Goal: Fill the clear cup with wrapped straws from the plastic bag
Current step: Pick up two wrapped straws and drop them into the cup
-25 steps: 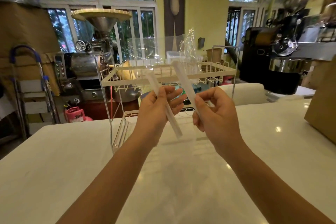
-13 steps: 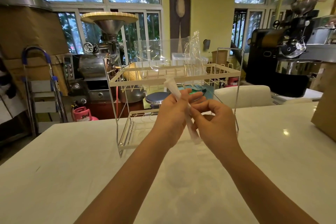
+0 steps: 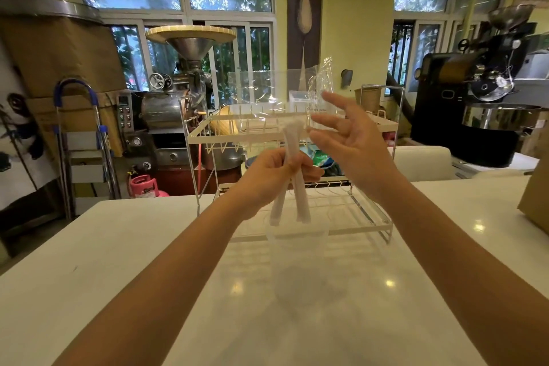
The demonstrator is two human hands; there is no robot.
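My left hand is closed around two white paper-wrapped straws, held nearly upright with their lower ends spread apart. Just under those ends I make out the faint rim of a clear cup standing on the white table. My right hand is raised to the right of the straws, fingers spread, holding nothing. Its fingertips are close to the clear plastic bag that stands on the top shelf of the wire rack. What the bag holds I cannot make out.
The two-tier cream wire rack stands at the table's far edge, straight ahead. A cardboard box sits at the right edge of the table. Coffee roasters, a blue-handled trolley and a pink gas bottle stand beyond the table.
Each hand held one straw a second ago. They came together, both straws ended up in my left hand, and my right hand let go, opened and rose toward the bag.
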